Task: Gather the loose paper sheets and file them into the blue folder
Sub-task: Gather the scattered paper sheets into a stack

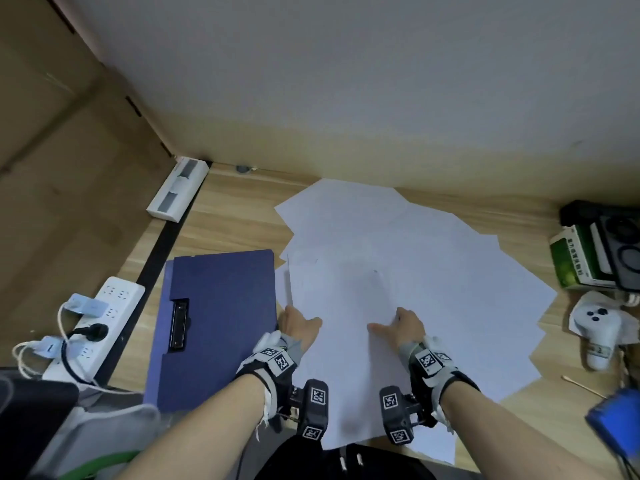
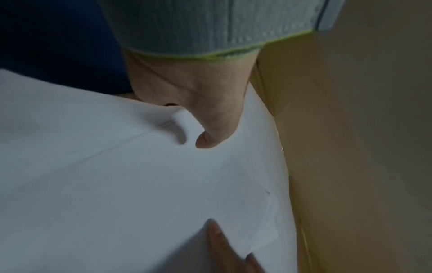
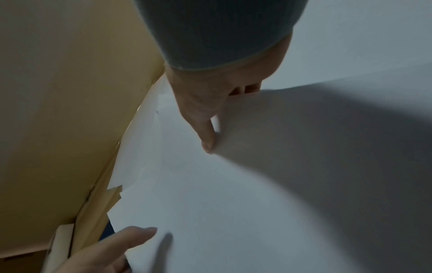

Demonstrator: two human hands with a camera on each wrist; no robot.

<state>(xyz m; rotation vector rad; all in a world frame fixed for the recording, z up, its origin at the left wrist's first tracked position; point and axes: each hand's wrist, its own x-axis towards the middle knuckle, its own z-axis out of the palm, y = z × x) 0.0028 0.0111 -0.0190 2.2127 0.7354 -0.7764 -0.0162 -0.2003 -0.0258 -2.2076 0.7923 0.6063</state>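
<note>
Several white paper sheets [image 1: 433, 271] lie fanned and overlapping across the wooden desk [image 1: 235, 216]. The blue folder [image 1: 221, 306] lies flat to their left, its black clip [image 1: 179, 325] showing. My left hand [image 1: 299, 325] pinches the left edge of a top sheet [image 2: 117, 175], with the thumb [image 2: 210, 140] on top and the fingers hidden underneath. My right hand [image 1: 401, 323] pinches a sheet nearer the middle: its thumb [image 3: 208, 142] lies on top and its fingers are tucked under the raised, curved paper [image 3: 327, 147].
A white power strip [image 1: 100, 317] with plugs and cables sits left of the folder. A white box [image 1: 178, 190] lies in the back left corner. At the right edge are a green box [image 1: 578, 258], a white controller [image 1: 595, 327] and a blue object [image 1: 616, 420]. A wall runs behind the desk.
</note>
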